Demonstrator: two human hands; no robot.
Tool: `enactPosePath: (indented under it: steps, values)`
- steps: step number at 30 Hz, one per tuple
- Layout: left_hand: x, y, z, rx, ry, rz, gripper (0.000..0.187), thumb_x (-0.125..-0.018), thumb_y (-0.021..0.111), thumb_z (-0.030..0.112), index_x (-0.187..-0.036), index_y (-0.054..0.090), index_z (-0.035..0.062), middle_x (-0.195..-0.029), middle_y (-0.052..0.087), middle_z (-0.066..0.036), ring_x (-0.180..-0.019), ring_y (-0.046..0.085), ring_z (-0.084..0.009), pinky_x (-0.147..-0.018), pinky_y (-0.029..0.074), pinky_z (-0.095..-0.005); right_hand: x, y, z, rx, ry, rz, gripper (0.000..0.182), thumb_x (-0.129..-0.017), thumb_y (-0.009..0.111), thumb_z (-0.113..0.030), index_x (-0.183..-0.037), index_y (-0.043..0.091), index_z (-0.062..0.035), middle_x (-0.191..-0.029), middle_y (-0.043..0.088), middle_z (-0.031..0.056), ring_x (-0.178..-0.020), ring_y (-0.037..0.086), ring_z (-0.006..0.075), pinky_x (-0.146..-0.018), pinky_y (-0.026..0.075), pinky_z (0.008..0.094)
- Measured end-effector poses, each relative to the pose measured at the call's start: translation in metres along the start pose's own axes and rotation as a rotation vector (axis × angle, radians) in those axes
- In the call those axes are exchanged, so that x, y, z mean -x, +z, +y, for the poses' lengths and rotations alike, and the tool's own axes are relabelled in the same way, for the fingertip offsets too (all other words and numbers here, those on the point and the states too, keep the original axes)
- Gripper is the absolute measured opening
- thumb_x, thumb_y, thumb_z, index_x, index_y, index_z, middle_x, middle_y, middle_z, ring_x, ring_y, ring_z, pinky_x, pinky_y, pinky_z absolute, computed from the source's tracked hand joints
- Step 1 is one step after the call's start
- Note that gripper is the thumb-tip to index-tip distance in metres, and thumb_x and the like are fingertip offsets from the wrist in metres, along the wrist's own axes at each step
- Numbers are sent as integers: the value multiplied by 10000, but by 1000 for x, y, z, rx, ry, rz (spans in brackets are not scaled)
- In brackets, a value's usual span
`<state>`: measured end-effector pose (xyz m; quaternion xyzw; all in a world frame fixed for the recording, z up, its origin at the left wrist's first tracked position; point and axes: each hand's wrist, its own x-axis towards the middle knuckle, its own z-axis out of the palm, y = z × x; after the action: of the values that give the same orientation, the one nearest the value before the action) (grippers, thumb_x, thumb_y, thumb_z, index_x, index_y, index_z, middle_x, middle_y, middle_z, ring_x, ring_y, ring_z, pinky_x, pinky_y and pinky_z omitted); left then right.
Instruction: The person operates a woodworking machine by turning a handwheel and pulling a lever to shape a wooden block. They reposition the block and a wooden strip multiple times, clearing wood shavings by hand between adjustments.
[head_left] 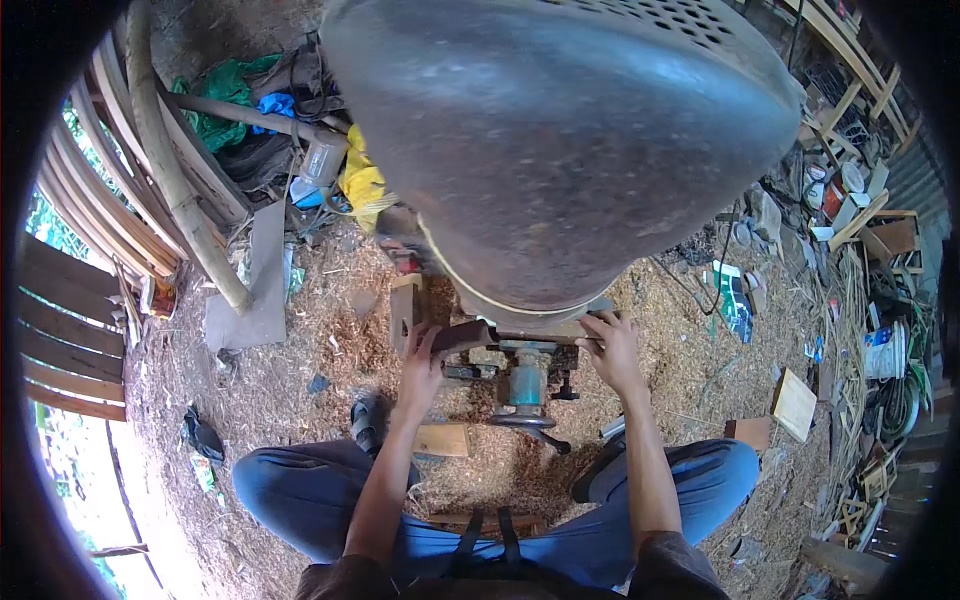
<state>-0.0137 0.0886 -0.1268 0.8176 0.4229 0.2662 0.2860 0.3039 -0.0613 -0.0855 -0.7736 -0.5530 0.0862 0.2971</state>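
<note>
My left hand point(424, 362) is closed around the near end of a dark brown piece of wood point(463, 337), fingers over its top. The piece lies across the machine's small work table, under the large rusty metal housing point(590, 150). My right hand point(612, 350) is closed at the right side of the same table, fingers and thumb at the edge of the wooden strip point(560, 329) there. The housing hides the middle of the work. Below stands a teal column point(527, 382) with a handwheel point(523, 421) and a crank lever.
Wood shavings cover the ground. A wooden block point(441, 440) lies between my feet, a pale board point(794, 405) to the right. Long poles point(165, 150) lean at left, by a yellow bag point(361, 180). Mixed scrap and a coiled hose point(897, 405) line the right side.
</note>
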Motion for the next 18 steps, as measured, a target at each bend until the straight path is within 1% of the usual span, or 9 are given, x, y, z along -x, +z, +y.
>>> enactPosePath:
  steps: [3,5,9,11,12,14,17,18]
  values:
    - [8,-1,-12,-20,-27,-15,475,-891,631,-25,-1355,540,19,-1385,490,-221,-1207,565,-454,-983,517,-478,-3,20,-6,-44,-12,-20,367,-824,781,-184,-1182,720,-129,-1119,668,73,-1084,531,361,-941,401,507]
    - [9,-4,-13,20,-71,-14,482,-889,623,-30,-1360,533,23,-1384,488,-221,-1201,567,-462,-973,518,-481,-5,32,-3,-70,-65,42,372,-825,781,-190,-1187,716,-134,-1112,668,82,-1086,530,364,-937,404,505]
    - [9,-15,-26,-54,-18,-16,487,-882,633,-18,-1356,532,25,-1376,490,-219,-1182,574,-464,-962,519,-483,-7,37,-4,-75,-102,56,367,-831,777,-201,-1188,715,-139,-1138,653,100,-1099,525,361,-938,403,498]
    - [12,-18,-28,-49,-48,-46,485,-875,636,-16,-1349,539,20,-1350,502,-225,-1179,573,-462,-965,510,-488,-5,40,-6,7,-94,41,365,-840,773,-215,-1195,712,-153,-1171,629,113,-1119,519,358,-943,403,491]
    - [14,-19,-27,-48,-51,-44,485,-875,636,-16,-1349,539,20,-1350,502,-225,-1179,573,-462,-965,510,-488,-5,39,-9,7,-96,39,365,-840,773,-215,-1195,712,-153,-1171,629,113,-1119,519,358,-943,403,491]
    - [16,-21,-24,-49,-121,-83,481,-861,625,-34,-1334,550,15,-1321,516,-235,-1175,572,-465,-969,502,-485,-5,37,-13,11,-82,42,374,-850,769,-223,-1214,705,-169,-1192,608,113,-1136,515,357,-951,400,491]
    - [25,-27,-49,-42,-59,-56,483,-842,608,-68,-1316,557,3,-1288,526,-247,-1157,572,-469,-968,496,-479,-4,44,-10,6,-43,46,374,-859,763,-229,-1224,697,-179,-1185,603,108,-1142,514,354,-949,397,495]
    - [28,-36,-48,-74,-58,-69,500,-816,604,-85,-1309,551,-16,-1275,516,-255,-1159,554,-468,-988,478,-473,-4,42,-10,8,-40,50,374,-859,763,-229,-1224,697,-179,-1185,603,108,-1142,514,354,-949,397,495]
